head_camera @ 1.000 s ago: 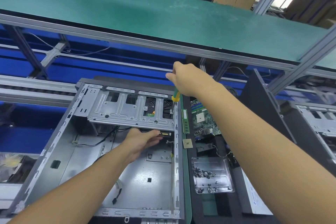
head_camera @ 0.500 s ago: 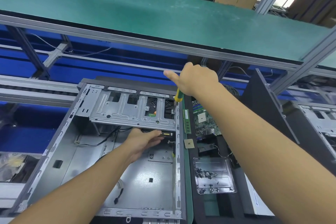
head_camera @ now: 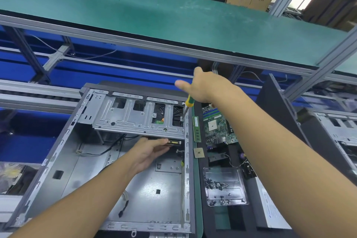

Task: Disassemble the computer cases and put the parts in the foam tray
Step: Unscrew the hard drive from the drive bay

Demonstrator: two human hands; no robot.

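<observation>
Yellow-green handle of the screwdriver (head_camera: 188, 103) is gripped in the right hand (head_camera: 206, 88), fingers curled round it, thumb out left and blurred; more of handle and bare shaft shows below the fist than half a second ago, with the tip on a screw (head_camera: 182, 118) at the right rear corner of the drive cage (head_camera: 135, 121) in the open computer case (head_camera: 81, 170). Left hand (head_camera: 148, 150) is unchanged: palm up, fingers straight under the drive (head_camera: 174, 142) beneath the cage. Motherboard (head_camera: 216, 127), RAM stick (head_camera: 196, 129) and CPU (head_camera: 199, 152) lie in the foam tray (head_camera: 231, 222), just right of the case.

view: head | faces: forward and down | range: close over computer case (head_camera: 144, 199)
</observation>
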